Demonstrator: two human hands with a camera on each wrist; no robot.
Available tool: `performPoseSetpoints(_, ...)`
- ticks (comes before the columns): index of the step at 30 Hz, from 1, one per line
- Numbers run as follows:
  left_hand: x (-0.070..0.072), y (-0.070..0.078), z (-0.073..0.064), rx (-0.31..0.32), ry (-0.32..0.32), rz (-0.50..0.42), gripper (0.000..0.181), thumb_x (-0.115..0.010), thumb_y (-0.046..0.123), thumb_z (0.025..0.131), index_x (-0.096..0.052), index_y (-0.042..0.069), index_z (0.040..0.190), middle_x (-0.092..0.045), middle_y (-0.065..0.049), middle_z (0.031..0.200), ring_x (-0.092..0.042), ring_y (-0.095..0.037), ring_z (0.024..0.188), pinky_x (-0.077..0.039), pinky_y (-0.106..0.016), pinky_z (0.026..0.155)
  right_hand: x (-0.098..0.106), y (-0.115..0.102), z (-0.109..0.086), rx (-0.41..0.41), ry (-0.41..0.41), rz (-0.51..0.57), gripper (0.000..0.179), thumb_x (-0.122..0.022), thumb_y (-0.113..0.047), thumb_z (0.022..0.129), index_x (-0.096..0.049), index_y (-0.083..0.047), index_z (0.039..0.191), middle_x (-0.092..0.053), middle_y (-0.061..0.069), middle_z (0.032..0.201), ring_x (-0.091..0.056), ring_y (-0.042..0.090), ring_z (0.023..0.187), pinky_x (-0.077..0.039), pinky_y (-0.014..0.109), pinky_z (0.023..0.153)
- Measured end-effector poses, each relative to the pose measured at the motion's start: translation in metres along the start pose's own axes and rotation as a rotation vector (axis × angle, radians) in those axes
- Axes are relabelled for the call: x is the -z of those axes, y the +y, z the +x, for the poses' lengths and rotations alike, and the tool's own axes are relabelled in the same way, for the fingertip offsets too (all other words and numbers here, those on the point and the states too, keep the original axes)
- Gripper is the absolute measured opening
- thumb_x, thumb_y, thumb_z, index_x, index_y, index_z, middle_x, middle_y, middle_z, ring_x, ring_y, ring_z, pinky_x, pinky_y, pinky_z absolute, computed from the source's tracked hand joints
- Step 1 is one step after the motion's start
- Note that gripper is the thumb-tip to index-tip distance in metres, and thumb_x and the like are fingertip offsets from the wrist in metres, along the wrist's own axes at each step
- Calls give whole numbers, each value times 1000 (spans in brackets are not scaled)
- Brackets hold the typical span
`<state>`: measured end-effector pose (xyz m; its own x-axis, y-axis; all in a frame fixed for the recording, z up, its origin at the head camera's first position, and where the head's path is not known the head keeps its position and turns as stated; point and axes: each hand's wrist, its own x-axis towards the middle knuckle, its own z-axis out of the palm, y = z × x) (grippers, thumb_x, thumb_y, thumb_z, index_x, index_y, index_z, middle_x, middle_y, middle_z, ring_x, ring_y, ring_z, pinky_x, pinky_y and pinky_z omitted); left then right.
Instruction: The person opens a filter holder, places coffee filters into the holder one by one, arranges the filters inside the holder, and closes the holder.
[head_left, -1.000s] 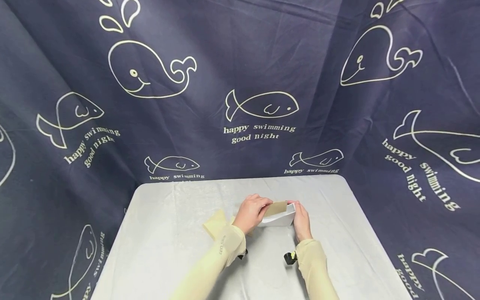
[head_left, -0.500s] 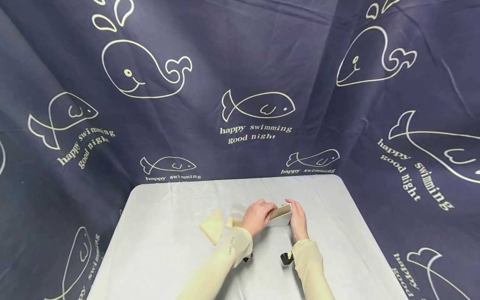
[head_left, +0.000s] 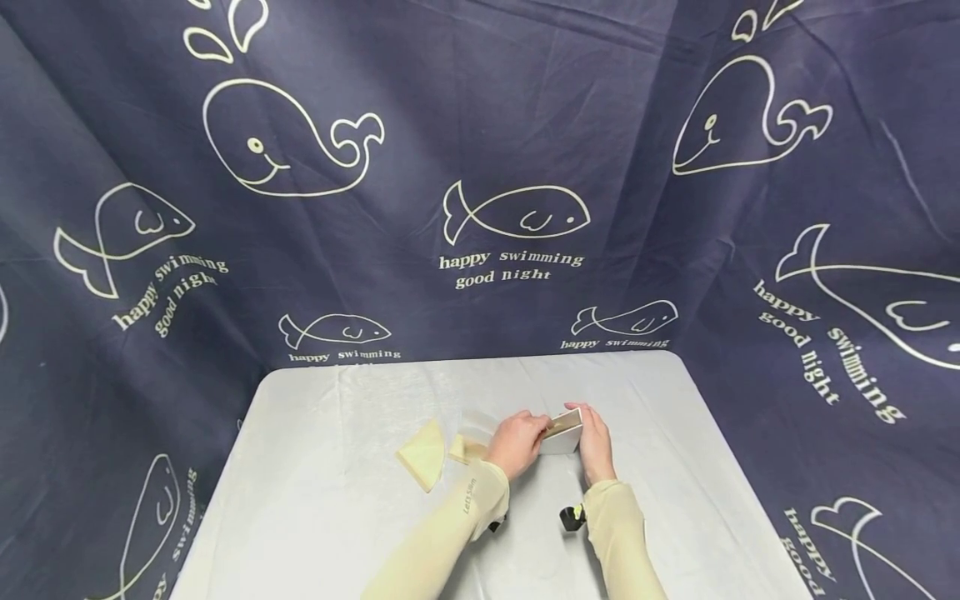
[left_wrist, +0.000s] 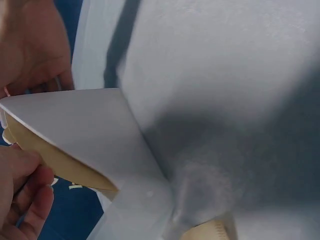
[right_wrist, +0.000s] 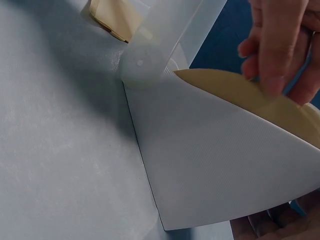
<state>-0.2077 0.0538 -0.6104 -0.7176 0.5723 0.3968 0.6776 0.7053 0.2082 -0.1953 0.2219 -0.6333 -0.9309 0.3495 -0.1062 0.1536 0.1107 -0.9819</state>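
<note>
A white wedge-shaped coffee filter holder (head_left: pixel 561 442) stands on the table with its open side up. Brown paper coffee filters (right_wrist: pixel 225 87) sit inside, their curved edge rising a little above the holder's rim. My left hand (head_left: pixel 519 442) pinches that edge, thumb and fingers around the paper. Wrapped about the holder's right end, my right hand (head_left: pixel 596 446) grips it, with its fingers partly hidden behind the wall in the right wrist view. A translucent lid (right_wrist: pixel 155 45) projects from the holder's left end.
Left of the hands lies a pale fan-shaped filter paper (head_left: pixel 423 454). Between it and my left wrist is a smaller folded-looking paper piece (head_left: pixel 467 450). The white-covered table (head_left: pixel 315 500) backs onto a dark blue curtain (head_left: pixel 420 108) with whale and fish drawings.
The brown filters have sunk from standing high over the holder to mostly inside it. My left hand has followed down and rightward, exposing more of the papers on the table.
</note>
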Motion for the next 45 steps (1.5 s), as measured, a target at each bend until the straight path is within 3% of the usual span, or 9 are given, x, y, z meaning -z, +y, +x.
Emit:
performPoseSetpoints(7,-7,3,-9,40,-55,14,8,-70,15,96,-73,20,101,-75,7,86,-64,-11,75,-51,-24,66,-2,-32,-19,-30,-43,3,49,-30,-25,114,-61,9,133,-60,32,135,-54,33,123,-36,52,113)
performPoseSetpoints(16,-12,3,-11,44,-32,25,7,-69,17,98,-71,19,104,-76,8,88,-64,-11,75,-52,-25,68,-5,-1,-3,7,-3,-13,54,-34,-38,113,-67,1,129,-66,26,131,-58,19,113,-39,35,106)
performPoseSetpoints(20,-4,3,-10,36,-27,38,9,-70,17,96,-71,17,105,-76,8,89,-63,-11,75,-52,-24,68,-4,1,-2,5,1,-28,53,-35,-38,112,-68,0,128,-66,24,131,-58,17,111,-39,28,101)
performPoseSetpoints(24,16,3,-12,24,-13,7,16,-71,15,95,-72,17,110,-78,8,98,-65,-10,81,-53,-22,73,-4,1,-4,-7,-3,-8,53,-34,-38,113,-67,0,129,-66,24,132,-58,16,111,-39,24,98)
performPoseSetpoints(30,57,-14,-24,21,174,-94,23,-69,9,93,-73,16,114,-77,6,106,-70,-11,96,-56,-26,86,-6,3,-5,15,-31,44,62,-27,-44,113,-65,2,131,-67,29,128,-63,14,110,-40,18,96)
performPoseSetpoints(34,78,-42,-40,67,332,-147,23,-70,5,90,-74,15,111,-77,3,104,-70,-12,93,-57,-28,83,-6,4,-4,35,-30,30,63,-27,-45,113,-67,2,129,-68,27,128,-63,9,106,-40,17,95)
performPoseSetpoints(37,90,-66,-55,139,393,-174,23,-70,2,89,-74,14,109,-77,2,103,-71,-13,89,-58,-30,80,-6,3,-3,54,-11,-21,63,-27,-44,113,-69,1,125,-69,25,126,-63,14,107,-40,20,97)
performPoseSetpoints(41,98,-94,-78,291,327,-164,22,-71,4,91,-73,14,110,-76,1,101,-70,-15,88,-58,-34,77,-6,2,-3,71,2,-65,66,-25,-47,113,-70,1,122,-69,25,123,-60,26,114,-39,28,102)
performPoseSetpoints(45,99,-111,-99,438,89,-158,20,-73,8,92,-72,13,111,-74,0,99,-68,-18,89,-57,-38,77,-5,1,-2,89,4,-82,66,-25,-46,113,-69,1,121,-69,26,121,-60,34,118,-38,36,107)
